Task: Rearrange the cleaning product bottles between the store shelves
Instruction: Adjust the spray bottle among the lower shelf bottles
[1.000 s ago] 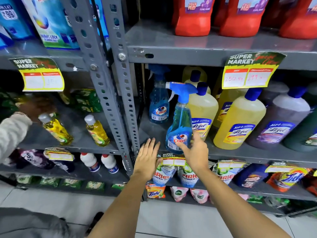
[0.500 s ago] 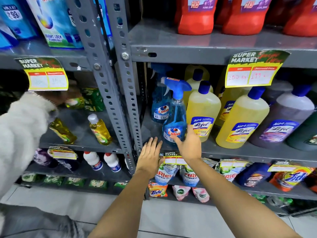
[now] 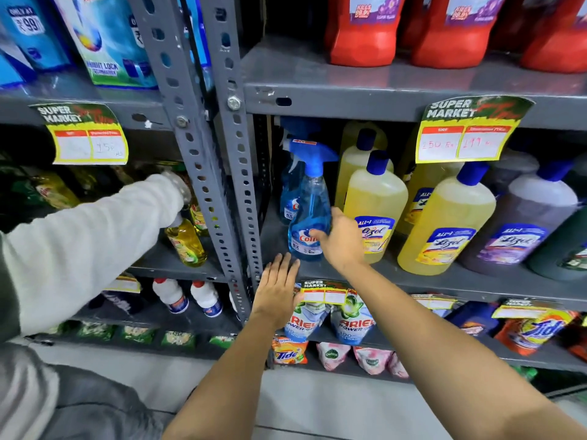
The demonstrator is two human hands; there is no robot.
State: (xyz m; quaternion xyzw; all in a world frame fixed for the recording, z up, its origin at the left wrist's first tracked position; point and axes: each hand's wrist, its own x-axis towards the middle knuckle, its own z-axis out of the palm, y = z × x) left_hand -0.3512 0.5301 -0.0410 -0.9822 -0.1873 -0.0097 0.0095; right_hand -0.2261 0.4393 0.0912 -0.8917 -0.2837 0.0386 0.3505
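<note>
A blue Colin spray bottle (image 3: 309, 211) stands upright on the grey middle shelf (image 3: 444, 281), just in front of a second blue spray bottle (image 3: 287, 198). My right hand (image 3: 341, 239) wraps the front bottle's lower right side, thumb across its label. My left hand (image 3: 276, 290) lies flat with fingers spread on the shelf's front edge, below the bottle, holding nothing. Yellow Lizol bottles (image 3: 374, 204) with blue caps stand immediately right of the spray bottles.
Another person's white sleeve (image 3: 95, 236) reaches into the left bay toward yellow dish-liquid bottles (image 3: 185, 242). Grey slotted uprights (image 3: 235, 185) split the bays. Red jugs (image 3: 362, 30) sit above, purple Lizol (image 3: 521, 223) at right, detergent pouches (image 3: 349, 322) below.
The spray bottle has gone from tilted near the shelf's front to upright and further back, my right hand still on it. The other person's arm has swung across the left bay.
</note>
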